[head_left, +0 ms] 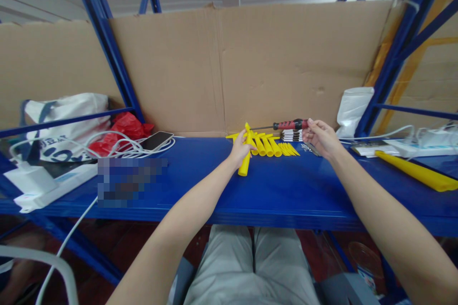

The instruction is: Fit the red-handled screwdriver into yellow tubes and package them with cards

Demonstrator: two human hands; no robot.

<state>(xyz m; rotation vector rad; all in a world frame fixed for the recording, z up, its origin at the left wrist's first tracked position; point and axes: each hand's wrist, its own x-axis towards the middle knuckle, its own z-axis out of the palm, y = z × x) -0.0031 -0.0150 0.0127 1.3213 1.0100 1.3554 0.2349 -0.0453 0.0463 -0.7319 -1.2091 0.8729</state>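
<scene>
My left hand (236, 153) is closed around a yellow plastic handle (244, 166), a tube with a wide round lower end, held upright and tilted slightly. Between the fingers and thumb of my right hand (325, 139) is the grip end of a screwdriver (289, 125) with a red and black handle. Its shaft points left and meets the top of the yellow handle; whether the tip sits in a screw is too small to tell. Just behind lie several similar yellow handles (269, 147) in a row, beside thin pointed yellow pieces (289, 149).
Small black-and-white packets (291, 135) are stacked by the cardboard wall (272, 66). On the left of the blue shelf (200, 181) are a phone (156, 140), white cables, a power strip (67, 181) and a cloth bag (71, 126). A long yellow piece (418, 171) lies right.
</scene>
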